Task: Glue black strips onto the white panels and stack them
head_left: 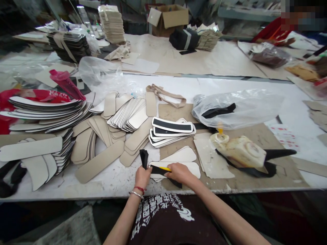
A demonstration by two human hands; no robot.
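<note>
My left hand (143,177) is closed at the left end of a white rounded panel, with folded black strips (144,158) standing up out of it. In my right hand (180,173) is a slim yellow tool (165,168), pointing left; its exact kind is hard to make out. Between the hands a black strip (157,170) lies along the white panel (191,168). Another white panel (182,154) lies just behind. Beyond it is a stack of white panels with black strips on top (176,125).
Beige and white panels (100,163) spread over the left. A stained plastic bottle (242,149) lies at right, near a clear bag (245,105) with black material. Scissors-like black handles (11,177) sit far left. A co-worker's red sleeve (272,30) shows at back right.
</note>
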